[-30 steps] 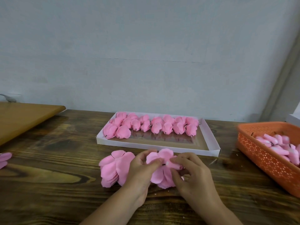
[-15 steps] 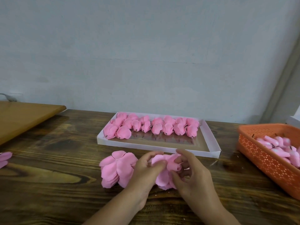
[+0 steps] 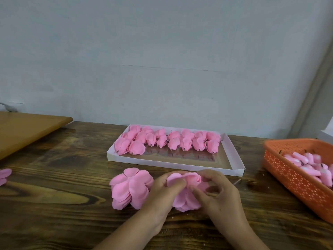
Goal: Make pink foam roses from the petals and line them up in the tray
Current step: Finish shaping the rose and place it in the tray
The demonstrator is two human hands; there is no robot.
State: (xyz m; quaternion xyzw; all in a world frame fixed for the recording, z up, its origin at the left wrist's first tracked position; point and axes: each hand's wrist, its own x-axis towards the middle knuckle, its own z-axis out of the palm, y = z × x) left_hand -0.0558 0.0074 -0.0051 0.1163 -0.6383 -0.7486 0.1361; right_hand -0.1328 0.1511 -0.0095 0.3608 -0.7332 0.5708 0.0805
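Stack of flat pink foam petals (image 3: 131,188) on dark wooden table (image 3: 54,204), left hand (image 3: 163,193) and right hand (image 3: 219,193) pinching half-rolled pink foam rose (image 3: 187,191), white cardboard tray (image 3: 232,159) behind holding finished pink roses (image 3: 169,142), orange plastic basket (image 3: 295,179) far right

Single view only — head-worn, wide-angle, looking forward and down across the wooden table (image 3: 54,204) toward the wall (image 3: 162,60). Both hands sit close, low centre of frame: left hand (image 3: 162,197), right hand (image 3: 221,197). White tray (image 3: 232,156) mid-frame, farther off. Orange basket (image 3: 292,179) cut by the right edge — no second view to overlap.
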